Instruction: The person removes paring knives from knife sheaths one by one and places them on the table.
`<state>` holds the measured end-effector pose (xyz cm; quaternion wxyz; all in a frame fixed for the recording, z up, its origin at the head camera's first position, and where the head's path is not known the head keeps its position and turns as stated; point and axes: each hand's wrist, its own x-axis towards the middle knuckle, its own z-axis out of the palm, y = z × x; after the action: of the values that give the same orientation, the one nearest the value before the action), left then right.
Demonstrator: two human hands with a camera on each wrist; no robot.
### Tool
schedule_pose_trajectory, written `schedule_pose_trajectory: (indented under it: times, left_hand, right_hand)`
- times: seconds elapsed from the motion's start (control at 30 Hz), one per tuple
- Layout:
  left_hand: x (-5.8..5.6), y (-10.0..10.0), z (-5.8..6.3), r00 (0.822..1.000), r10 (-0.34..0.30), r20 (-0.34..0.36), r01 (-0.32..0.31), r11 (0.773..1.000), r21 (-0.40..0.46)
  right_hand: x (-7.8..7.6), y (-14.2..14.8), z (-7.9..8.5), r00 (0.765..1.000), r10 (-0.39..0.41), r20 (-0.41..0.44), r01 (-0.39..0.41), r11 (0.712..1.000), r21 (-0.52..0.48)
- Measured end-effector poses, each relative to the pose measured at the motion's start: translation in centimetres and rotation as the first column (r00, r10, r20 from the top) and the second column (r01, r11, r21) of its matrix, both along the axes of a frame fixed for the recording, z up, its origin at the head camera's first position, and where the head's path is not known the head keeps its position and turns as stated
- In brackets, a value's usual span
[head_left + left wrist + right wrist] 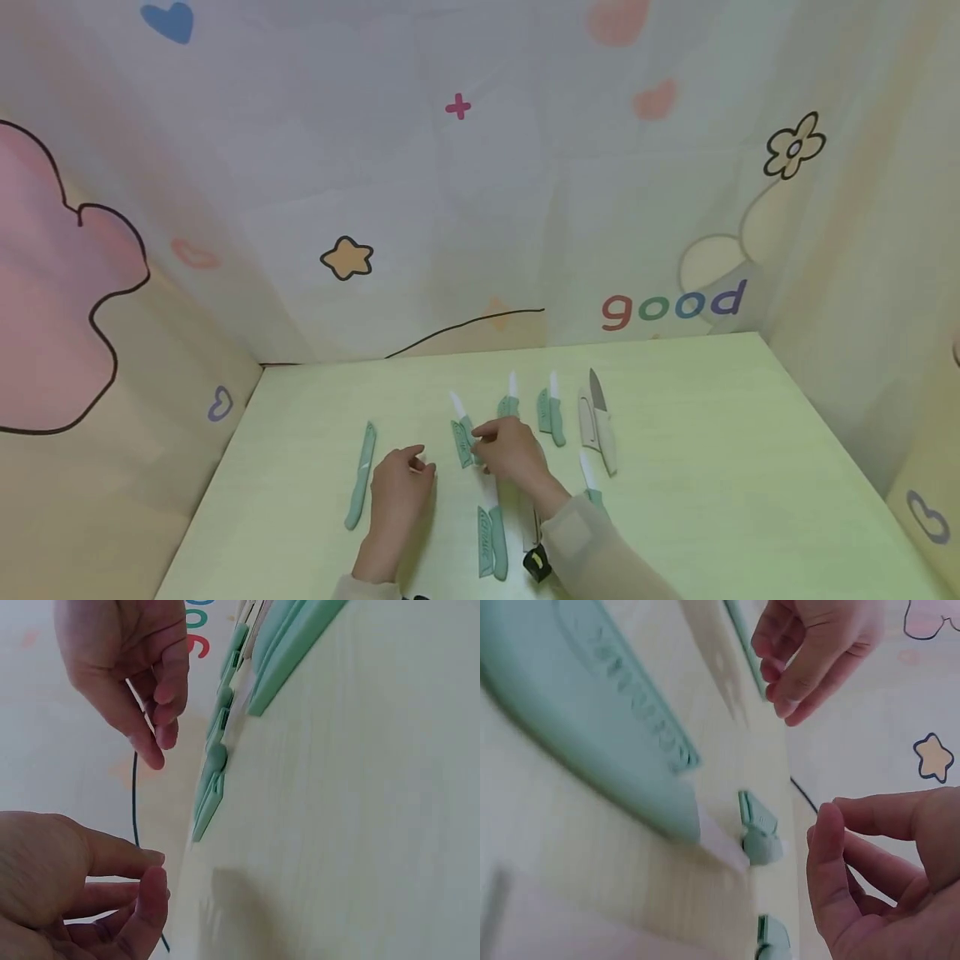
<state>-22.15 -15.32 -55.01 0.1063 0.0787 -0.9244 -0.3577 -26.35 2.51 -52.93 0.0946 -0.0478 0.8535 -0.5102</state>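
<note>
My left hand (403, 487) hovers above the table, just right of a green knife in its sheath (361, 479). Its fingers are loosely bent with nothing between them in the left wrist view. My right hand (512, 450) is over the middle, overlapping a green-handled knife with a white blade (459, 406) and its green sheath (461, 444). Thumb and forefinger (870, 814) come together with nothing visible between them in the right wrist view. Nearer me lies a larger green knife (498, 542) beside its lettered sheath (485, 542).
Further back are two small green knives (556, 421) (513, 385) with sheaths. A beige knife (605, 433) with a grey blade lies beside its beige sheath (587, 419). Another white-bladed knife (588, 471) is partly behind my right sleeve (592, 542). A printed curtain (450, 183) stands behind the table.
</note>
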Motion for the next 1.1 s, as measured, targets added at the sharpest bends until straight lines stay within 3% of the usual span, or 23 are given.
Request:
schedule_pose_trajectory:
  times: [0.17,0.4,0.8,0.97,1.1]
  left_hand:
    - [1.6,-1.7,0.2,1.0,-0.009,-0.007,0.009,1.0,-0.022]
    - [3.1,-3.6,0.4,0.999,0.027,0.038,-0.026,0.999,-0.02]
    - [4.8,-6.8,0.9,0.992,0.113,0.064,-0.111,0.993,-0.039]
    - [5.1,-8.4,0.7,0.986,0.146,0.08,-0.135,0.983,-0.125]
    - [5.1,-9.1,0.3,0.982,0.143,0.12,-0.122,0.978,-0.167]
  right_hand:
    - [1.4,-1.2,0.0,0.993,0.062,0.096,-0.041,0.977,-0.211]
    - [3.1,-3.7,-0.2,0.98,0.12,0.162,-0.036,0.894,-0.446]
    - [5.2,-8.3,-1.6,0.95,0.218,0.223,-0.055,0.821,-0.568]
    - [5.8,-9.7,-2.0,0.949,0.248,0.197,-0.076,0.781,-0.62]
    - [6.1,-10.2,-2.3,0.938,0.277,0.208,-0.091,0.776,-0.624]
